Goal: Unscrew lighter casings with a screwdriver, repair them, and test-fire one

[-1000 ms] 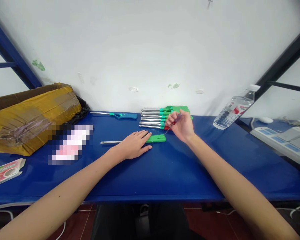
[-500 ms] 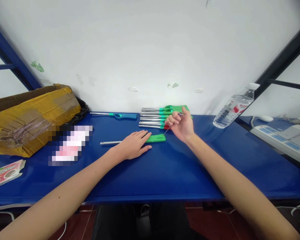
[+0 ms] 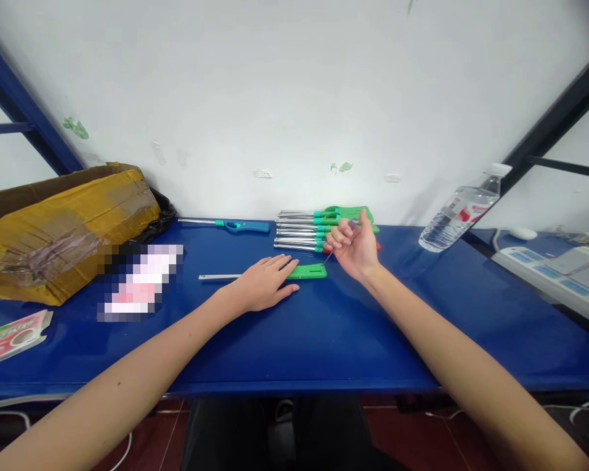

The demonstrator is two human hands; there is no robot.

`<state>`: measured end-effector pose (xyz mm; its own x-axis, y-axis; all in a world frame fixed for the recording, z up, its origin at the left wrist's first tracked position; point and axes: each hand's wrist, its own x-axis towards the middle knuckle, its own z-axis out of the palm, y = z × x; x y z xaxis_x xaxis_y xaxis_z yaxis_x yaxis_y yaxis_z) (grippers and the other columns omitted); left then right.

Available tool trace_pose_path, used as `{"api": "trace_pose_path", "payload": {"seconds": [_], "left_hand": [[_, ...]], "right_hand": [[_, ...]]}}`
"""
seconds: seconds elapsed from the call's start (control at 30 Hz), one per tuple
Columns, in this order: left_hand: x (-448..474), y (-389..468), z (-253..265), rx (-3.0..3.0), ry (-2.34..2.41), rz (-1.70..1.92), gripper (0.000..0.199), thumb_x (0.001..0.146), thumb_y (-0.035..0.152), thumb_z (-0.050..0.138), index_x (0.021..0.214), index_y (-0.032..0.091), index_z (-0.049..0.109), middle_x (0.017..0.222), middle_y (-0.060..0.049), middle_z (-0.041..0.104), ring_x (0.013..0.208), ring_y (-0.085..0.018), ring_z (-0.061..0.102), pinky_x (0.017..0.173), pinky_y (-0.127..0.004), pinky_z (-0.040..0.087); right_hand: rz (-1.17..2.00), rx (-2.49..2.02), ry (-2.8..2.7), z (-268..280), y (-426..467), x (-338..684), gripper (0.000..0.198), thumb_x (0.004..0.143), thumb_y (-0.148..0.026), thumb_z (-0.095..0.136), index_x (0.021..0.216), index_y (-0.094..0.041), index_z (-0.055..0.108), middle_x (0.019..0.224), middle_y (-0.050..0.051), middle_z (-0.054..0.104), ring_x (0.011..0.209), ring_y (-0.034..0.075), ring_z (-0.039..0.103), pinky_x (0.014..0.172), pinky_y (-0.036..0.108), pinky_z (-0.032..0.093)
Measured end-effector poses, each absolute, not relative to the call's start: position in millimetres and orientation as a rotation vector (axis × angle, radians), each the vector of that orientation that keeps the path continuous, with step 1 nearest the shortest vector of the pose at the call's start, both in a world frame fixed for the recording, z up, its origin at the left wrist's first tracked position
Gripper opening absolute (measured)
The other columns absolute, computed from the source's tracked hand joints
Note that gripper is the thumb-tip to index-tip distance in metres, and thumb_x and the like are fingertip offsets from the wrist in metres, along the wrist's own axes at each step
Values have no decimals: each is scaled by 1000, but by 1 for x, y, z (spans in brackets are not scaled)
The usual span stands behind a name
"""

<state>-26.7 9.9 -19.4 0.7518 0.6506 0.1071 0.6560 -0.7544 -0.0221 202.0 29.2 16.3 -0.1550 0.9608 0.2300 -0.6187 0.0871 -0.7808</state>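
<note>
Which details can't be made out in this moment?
All in the head view:
Green lighter: middle hidden under the left hand.
Thin tool: handle mostly hidden in the right hand; tip contact too small to tell.
Row of lighters: some handles hidden behind the right hand.
Pinkish-white item: blurred by pixelation.
Cardboard box: cut off by the left edge.

On your left, a cardboard box [image 3: 69, 242] wrapped in yellow tape sits on the blue table [image 3: 324, 347], black plastic [image 3: 165, 212] by its right end and a printed card [image 3: 10, 341] nearer you; on your right, you have a capped clear bottle [image 3: 459, 216] near the white wall [image 3: 226, 98], a blue-panelled white unit [image 3: 554, 278] to its right
</note>
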Motion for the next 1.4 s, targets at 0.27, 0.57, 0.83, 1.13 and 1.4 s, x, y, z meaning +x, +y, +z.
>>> {"api": "trace_pose_path", "payload": {"seconds": [0.27,0.57,0.83,1.13,1.4], "left_hand": [[-26,9,-18,-2896,-1090,-152,62,102,51,31,149,10,36,153,-18,39,141,-31,38,114,-45,31],[-27,8,-18,-2891,-1076,-164,62,102,52,28,149,11,37,152,-18,39,140,-31,39,113,-45,32],[-26,8,-16,-2883,-1100,-122,62,102,51,30,150,11,35,153,-18,38,141,-30,38,114,-43,30],[-28,10,-19,-2902,-1079,-169,64,102,53,29,150,11,34,153,-18,38,141,-30,37,114,-44,30],[-28,10,-20,-2902,-1068,-204,64,102,54,27,150,13,34,153,-17,39,141,-29,38,114,-44,30]], "right_hand": [[1572,-443,-821,20,23,199,39,84,-56,65,70,-21,51,63,-4,46,58,11,48,54,24,45],[1487,-529,-925,16,26,197,65,84,-76,45,51,-22,32,42,-8,15,38,9,20,41,24,35],[1524,-509,-855,23,22,198,43,86,-62,57,69,-22,51,49,-8,33,43,9,32,45,23,39],[1502,-501,-928,19,23,201,65,86,-72,47,50,-22,27,44,-6,20,43,11,26,46,26,38],[1500,-553,-932,25,21,199,40,85,-56,59,65,-22,49,62,-1,48,59,13,48,55,26,45]]}}
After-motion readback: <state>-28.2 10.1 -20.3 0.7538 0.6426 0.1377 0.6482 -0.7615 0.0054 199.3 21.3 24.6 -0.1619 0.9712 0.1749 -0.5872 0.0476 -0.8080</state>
